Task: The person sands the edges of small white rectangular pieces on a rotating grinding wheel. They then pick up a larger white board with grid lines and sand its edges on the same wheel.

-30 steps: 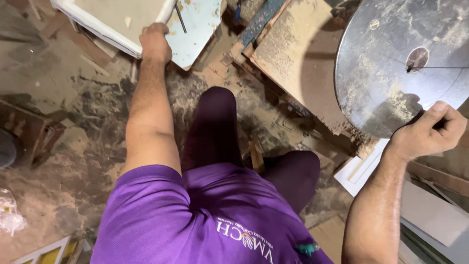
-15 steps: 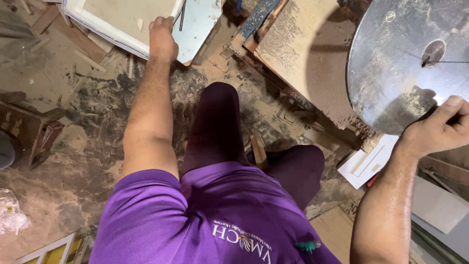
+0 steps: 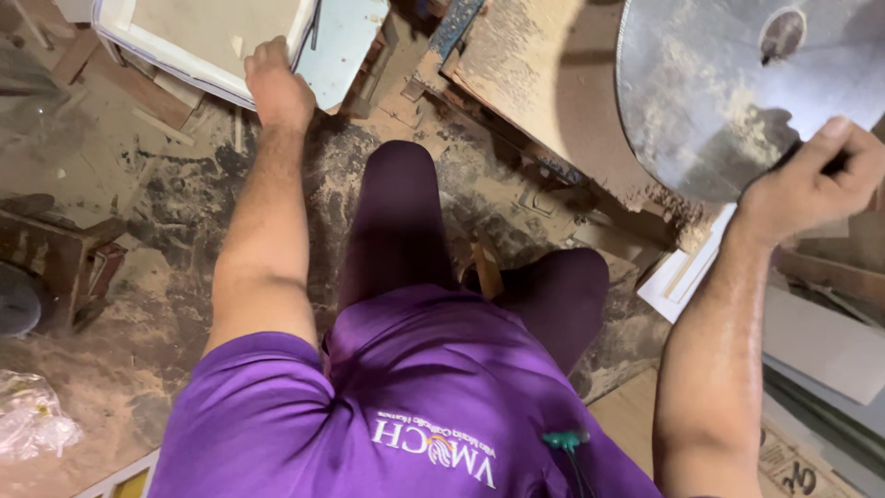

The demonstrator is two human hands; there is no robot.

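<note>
In the head view, the left hand (image 3: 275,90) curls its fingers over the near edge of a white-framed panel (image 3: 198,41) at far left. The right hand (image 3: 807,184) pinches the near rim of a dusty metal disc (image 3: 728,83) at far right, thumb on top.

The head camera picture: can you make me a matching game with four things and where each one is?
Things:
1. left hand
2. right hand
3. clear crumpled plastic bag
4. purple short-sleeved shirt

Places:
A. on the dusty floor, bottom left
B. gripping the edge of the round grey metal disc
C. on the person's body, bottom middle
D. on the edge of the white-framed flat panel

Pairs: 1-D, 2-B, 3-A, 4-C
</note>
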